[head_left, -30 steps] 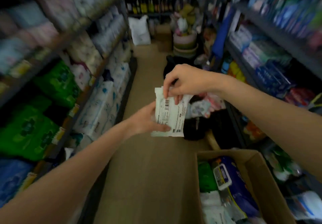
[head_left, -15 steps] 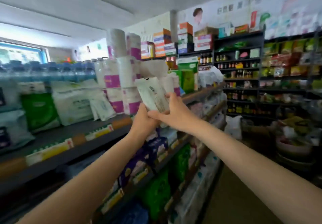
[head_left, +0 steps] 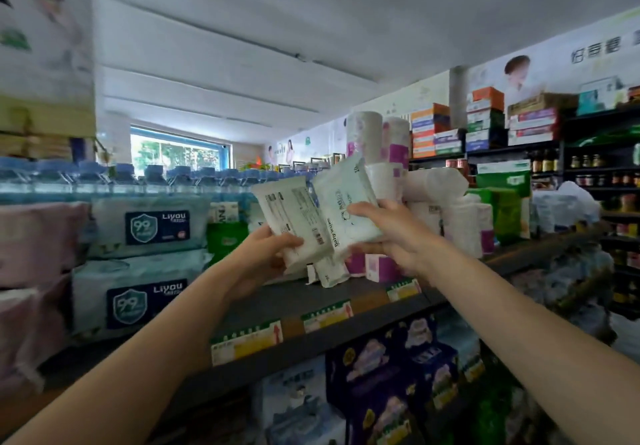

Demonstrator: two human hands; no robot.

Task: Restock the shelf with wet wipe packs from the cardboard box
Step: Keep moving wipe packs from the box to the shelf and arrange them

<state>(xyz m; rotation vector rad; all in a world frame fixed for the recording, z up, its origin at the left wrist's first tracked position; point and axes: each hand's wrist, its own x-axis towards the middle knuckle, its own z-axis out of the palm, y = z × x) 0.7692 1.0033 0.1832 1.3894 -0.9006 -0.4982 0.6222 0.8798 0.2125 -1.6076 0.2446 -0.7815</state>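
I hold two flat wet wipe packs above the dark top shelf (head_left: 294, 300). My left hand (head_left: 266, 254) grips a white pack (head_left: 294, 216) by its lower edge, its printed back facing me. My right hand (head_left: 391, 233) grips a pale green baby wipes pack (head_left: 346, 202), tilted and overlapping the white one. Another white pack (head_left: 330, 273) leans on the shelf just below them. The cardboard box is out of view.
Large blue wipe packs (head_left: 145, 226) are stacked at the shelf's left beside pink packs (head_left: 34, 236). Paper rolls (head_left: 381, 146) and tissue bundles stand to the right. Yellow price tags (head_left: 325, 316) line the shelf edge. Purple boxes (head_left: 388, 372) fill the shelf below.
The view swung up from the aisle floor and box to the top shelf. Both hands rose with the packs, which are now fanned apart, one in each hand.
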